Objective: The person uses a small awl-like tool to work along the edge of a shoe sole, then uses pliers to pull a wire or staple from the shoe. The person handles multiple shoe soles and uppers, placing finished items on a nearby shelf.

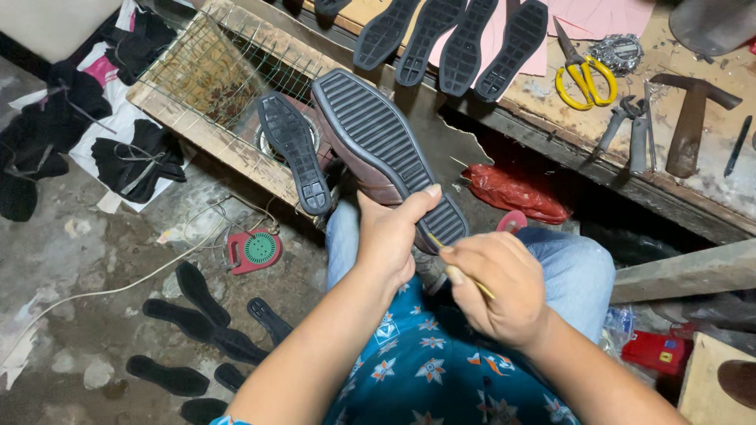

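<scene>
While my left hand (387, 236) wraps around the heel end of the shoe (382, 153), thumb pressed on the ribbed dark sole, the shoe sits just above centre of the frame, sole up, toe pointing to the upper left. My grip there is closed firmly on the brownish upper and the sole edge. My right hand (500, 287) is pinched shut on a thin yellowish stick (461, 271), perhaps a brush handle, its tip touching the sole's edge near the heel.

I judge the shoe to be light and fairly stiff along the sole, with a softer upper that gives under the fingers; the ribbing should keep my thumb from slipping. Holding at the heel and waist, clear of the edge seam, seems the safest place.

A loose sole (293, 149) rests on the wire-mesh frame (209, 71) at upper left. On the tabletop (567, 110) at upper right lie four more soles (449, 35), yellow scissors (583, 75), pliers (630, 126) and a hammer (689, 118).
</scene>
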The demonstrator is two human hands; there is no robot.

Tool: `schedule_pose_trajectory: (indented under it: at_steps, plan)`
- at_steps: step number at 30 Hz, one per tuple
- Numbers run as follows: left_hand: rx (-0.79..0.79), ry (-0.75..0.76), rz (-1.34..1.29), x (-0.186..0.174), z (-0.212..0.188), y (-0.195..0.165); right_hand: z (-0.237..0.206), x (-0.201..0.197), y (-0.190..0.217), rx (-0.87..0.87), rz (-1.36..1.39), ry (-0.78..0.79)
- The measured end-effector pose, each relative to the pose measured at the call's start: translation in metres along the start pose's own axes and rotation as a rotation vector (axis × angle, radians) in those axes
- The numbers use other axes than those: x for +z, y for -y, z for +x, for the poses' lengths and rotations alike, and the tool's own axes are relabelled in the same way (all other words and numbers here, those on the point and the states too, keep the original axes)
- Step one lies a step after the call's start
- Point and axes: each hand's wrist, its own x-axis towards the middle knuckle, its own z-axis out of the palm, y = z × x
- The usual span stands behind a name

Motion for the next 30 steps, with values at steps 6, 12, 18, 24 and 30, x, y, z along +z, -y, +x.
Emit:
schedule_pose_trajectory:
  at_steps: [6, 12, 18, 24, 30]
  plan:
    - [0.282, 0.101, 0.258, 0.003, 0.003, 0.035, -0.01, -0.021, -0.029, 0.067, 0.02, -0.028]
    - [0.274, 0.075, 0.451, 0.0, 0.006, 0.029, 0.019, -0.005, -0.03, 0.057, 0.01, 0.046]
    - [0.334, 0.143, 0.435, -0.008, -0.01, 0.017, 0.027, -0.001, -0.012, 0.053, -0.008, 0.041]
    - [0.292, 0.094, 0.508, -0.011, -0.018, 0.002, 0.03, -0.003, 0.006, -0.011, -0.087, 0.088]
    - [0.307, 0.139, 0.494, -0.013, -0.037, -0.005, 0.027, -0.007, 0.025, 0.038, -0.053, 0.038]
